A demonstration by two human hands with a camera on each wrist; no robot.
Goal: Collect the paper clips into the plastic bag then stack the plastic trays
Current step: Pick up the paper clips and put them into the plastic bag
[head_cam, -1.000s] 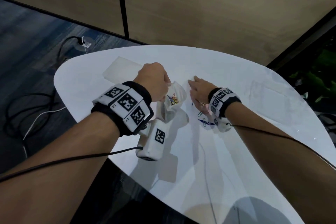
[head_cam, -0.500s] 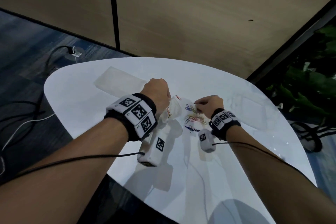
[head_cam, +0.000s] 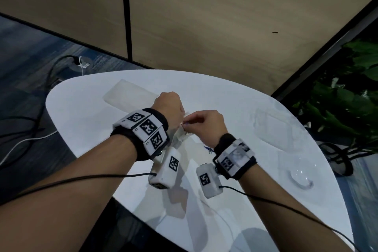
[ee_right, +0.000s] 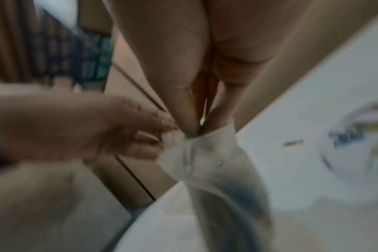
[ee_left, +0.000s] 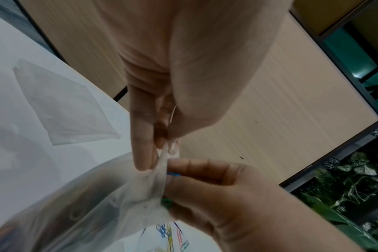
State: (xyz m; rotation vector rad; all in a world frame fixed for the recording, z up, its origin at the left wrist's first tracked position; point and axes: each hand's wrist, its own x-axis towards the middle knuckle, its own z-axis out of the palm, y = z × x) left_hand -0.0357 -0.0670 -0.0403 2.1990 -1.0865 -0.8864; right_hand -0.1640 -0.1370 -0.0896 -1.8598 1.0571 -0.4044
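My left hand (head_cam: 171, 108) pinches the top edge of a clear plastic bag (ee_left: 93, 201) and holds it above the white table (head_cam: 102, 149). My right hand (head_cam: 204, 122) pinches a few paper clips (ee_left: 173, 173), blue and green, right at the bag's mouth (ee_right: 196, 136). More coloured paper clips (ee_left: 173, 235) lie on the table below the hands. One clear plastic tray (head_cam: 128, 96) lies at the far left of the table, another tray (head_cam: 274, 127) at the right. The right wrist view is blurred.
The table's rounded edge (head_cam: 53, 120) drops to dark carpet with cables (head_cam: 26, 141) at the left. A wooden wall (head_cam: 204, 26) stands behind the table. Green plants (head_cam: 347, 98) are at the right. A clear curved object (head_cam: 300, 178) lies near the right edge.
My right hand has lifted from the pile of clips on the table and moved left to the bag's mouth with clips in its fingers. The left hand keeps holding the bag.
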